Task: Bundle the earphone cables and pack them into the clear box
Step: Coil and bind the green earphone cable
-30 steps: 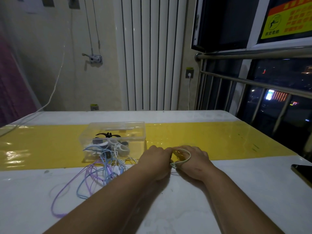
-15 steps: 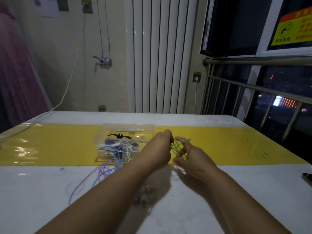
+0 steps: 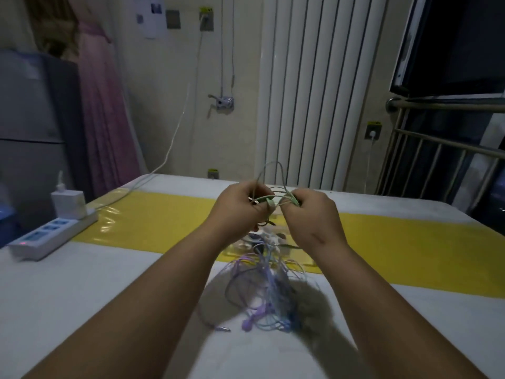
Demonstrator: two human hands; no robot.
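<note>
Clearly, my left hand (image 3: 240, 206) and right hand (image 3: 308, 214) each pinched the green earphone cable (image 3: 276, 198), raised over the clear box (image 3: 297, 255), mostly hidden behind them. Purple and blue cables (image 3: 262, 291) lay tangled nearer me; bare desk (image 3: 95, 291) ran left to the power strip (image 3: 52, 236) at its edge.

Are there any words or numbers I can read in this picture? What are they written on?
No text here can be read.
On the papers on the wall: print too blurred to read.
On the yellow label above the wall socket: too small to read.
On the power strip: no marking clear enough to read.
</note>
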